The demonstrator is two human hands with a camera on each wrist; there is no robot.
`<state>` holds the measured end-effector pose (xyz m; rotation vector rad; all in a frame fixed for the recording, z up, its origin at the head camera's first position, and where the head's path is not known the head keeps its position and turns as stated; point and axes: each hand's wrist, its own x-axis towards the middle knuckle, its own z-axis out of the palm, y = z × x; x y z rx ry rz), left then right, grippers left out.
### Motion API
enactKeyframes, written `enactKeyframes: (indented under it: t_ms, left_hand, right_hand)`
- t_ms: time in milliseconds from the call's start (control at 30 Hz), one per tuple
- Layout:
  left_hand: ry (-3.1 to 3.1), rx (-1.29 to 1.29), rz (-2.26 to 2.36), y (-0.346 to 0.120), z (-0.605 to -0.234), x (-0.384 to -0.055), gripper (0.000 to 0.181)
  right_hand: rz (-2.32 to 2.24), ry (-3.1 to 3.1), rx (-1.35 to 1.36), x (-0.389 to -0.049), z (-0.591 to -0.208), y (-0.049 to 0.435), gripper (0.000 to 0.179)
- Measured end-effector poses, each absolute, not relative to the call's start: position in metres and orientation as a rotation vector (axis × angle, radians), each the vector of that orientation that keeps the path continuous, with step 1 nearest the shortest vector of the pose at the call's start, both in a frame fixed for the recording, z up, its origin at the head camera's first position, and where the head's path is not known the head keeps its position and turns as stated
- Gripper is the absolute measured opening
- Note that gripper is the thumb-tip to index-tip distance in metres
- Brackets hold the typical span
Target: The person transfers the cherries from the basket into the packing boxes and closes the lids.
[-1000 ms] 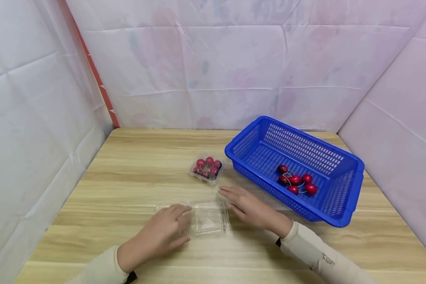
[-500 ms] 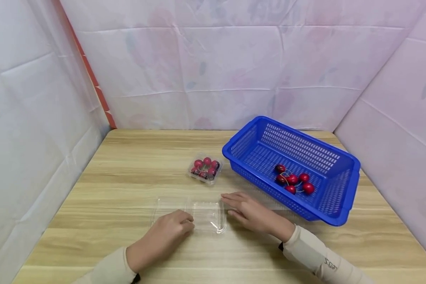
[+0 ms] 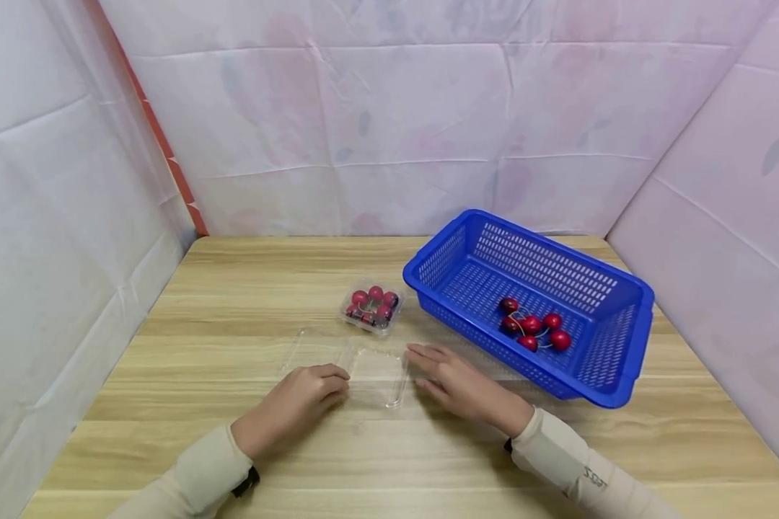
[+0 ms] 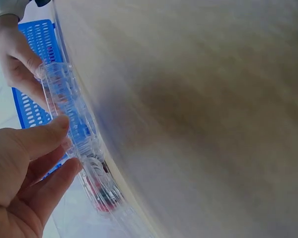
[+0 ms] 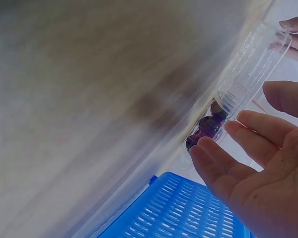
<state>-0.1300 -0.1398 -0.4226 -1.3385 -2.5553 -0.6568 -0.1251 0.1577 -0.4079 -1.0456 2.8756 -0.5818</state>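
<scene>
A clear plastic clamshell box (image 3: pixel 378 380) lies unfolded in front of me, with its two halves side by side. My left hand (image 3: pixel 308 396) pinches it near the middle fold, thumb on one side and fingertips on the other, as the left wrist view shows. My right hand (image 3: pixel 461 386) is held with fingers extended, fingertips right at the box's right side. In the right wrist view no fingers of the right hand (image 5: pixel 268 153) curl round anything. Just beyond stands a second clear box filled with red cherries (image 3: pixel 373 308).
At the right, a blue perforated basket (image 3: pixel 422 295) sits at an angle, close to the right forearm. Several red cherries with stems (image 3: pixel 531 324) lie on its floor. The wood-grain table (image 3: pixel 234 310) is bounded by white cloth walls (image 3: pixel 415 108) at the back and sides.
The left hand has moved from lying over the unfolded box to pinching its fold. The box has shifted away from me, towards the filled one. The right hand stays beside it.
</scene>
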Motion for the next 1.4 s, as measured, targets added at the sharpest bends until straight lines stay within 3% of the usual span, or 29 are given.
enactKeyframes:
  t_ms: [367, 933, 1400]
  left_hand:
    - [-2.517, -1.382, -0.557, -0.135, -0.418, -0.135, 0.006]
    - [-2.480, -1.395, -0.409, -0.131, -0.417, -0.139, 0.004]
    - [-2.431, -1.401, -0.319, -0.128, -0.418, -0.138, 0.006]
  right_hand:
    - [-0.549, 2.791, -1.111, -0.133, -0.386, 0.163, 0.047]
    - [-0.750, 2.740, -1.117, -0.145, -0.293, 0.189, 0.033]
    - [-0.754, 2.861, -0.787, -0.177, -0.281, 0.246, 0.031]
